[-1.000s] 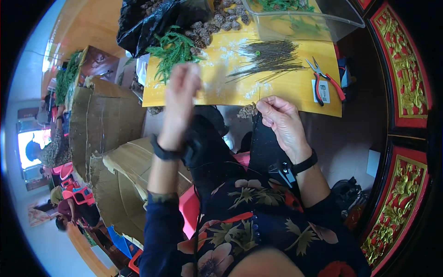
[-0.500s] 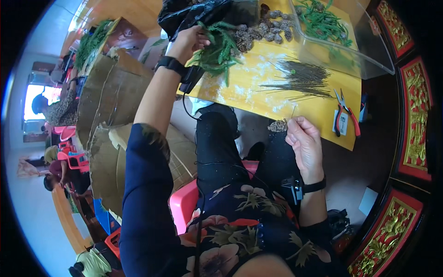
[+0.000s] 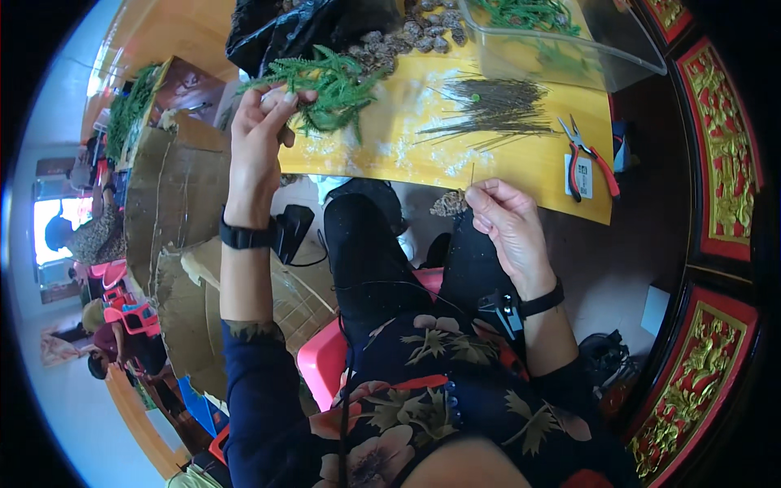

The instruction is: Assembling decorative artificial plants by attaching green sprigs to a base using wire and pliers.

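Note:
My right hand (image 3: 506,220) is closed in a pinch beside a brown pine cone (image 3: 448,203), with a thin wire (image 3: 473,173) standing up from the fingertips. The cone hangs just off the table's front edge, above my knee. At the table's left side my left hand (image 3: 262,134) is raised, thumb and fingers pinched at the edge of some green artificial pine sprigs (image 3: 332,91). A sprig seems to be between those fingers, though its held end is hidden.
On the yellow table (image 3: 390,159) lie a heap of thin dark wires (image 3: 504,110), red-handled pliers (image 3: 587,159) and several pine cones (image 3: 407,41). A clear plastic bin (image 3: 553,61) with greenery stands at the back right, a black plastic bag (image 3: 293,37) at the back left. Cardboard (image 3: 191,211) rises at left.
My left hand has drawn back and left from the far greenery, its fingers now pinched. The right hand still holds the wired pine cone. The whole view has shifted a little.

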